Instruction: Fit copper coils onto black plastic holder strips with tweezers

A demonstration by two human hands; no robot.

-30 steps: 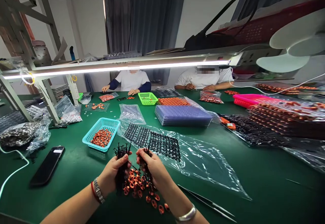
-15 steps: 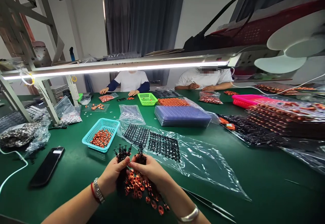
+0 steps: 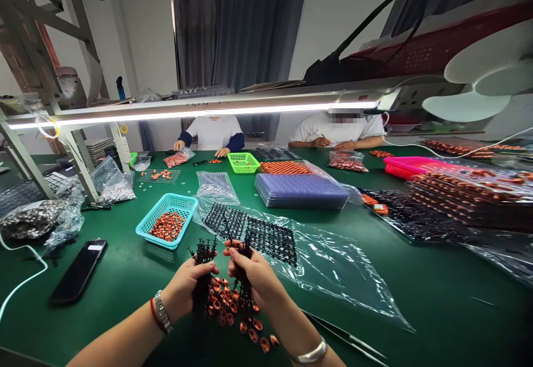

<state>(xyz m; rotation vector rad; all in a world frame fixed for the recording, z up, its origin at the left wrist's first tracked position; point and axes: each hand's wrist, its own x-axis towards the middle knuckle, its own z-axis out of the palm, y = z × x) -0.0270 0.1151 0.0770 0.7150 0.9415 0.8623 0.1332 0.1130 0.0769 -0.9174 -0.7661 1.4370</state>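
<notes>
In my left hand is a bundle of thin black plastic strips with small knobs along them, held upright and closed in the fingers. My right hand is closed round a second bundle of black strips, its fingertips pinching one strip that sticks up. A small gap separates the two bundles. Below and between the hands, orange ring-like parts with dark centres lie loose on the green table. Just beyond the hands, flat black grids of parts rest on a clear plastic bag.
A blue basket of orange parts stands ahead to the left, near a phone. Tweezers lie by my right forearm. Stacked clear trays stand behind the bag. Two people sit across the table under a lamp bar.
My hands have moved apart, the right one shifting right with its bundle, and a strip now stands up at its fingertips. Across the table, a person's hand has moved to a bag.
</notes>
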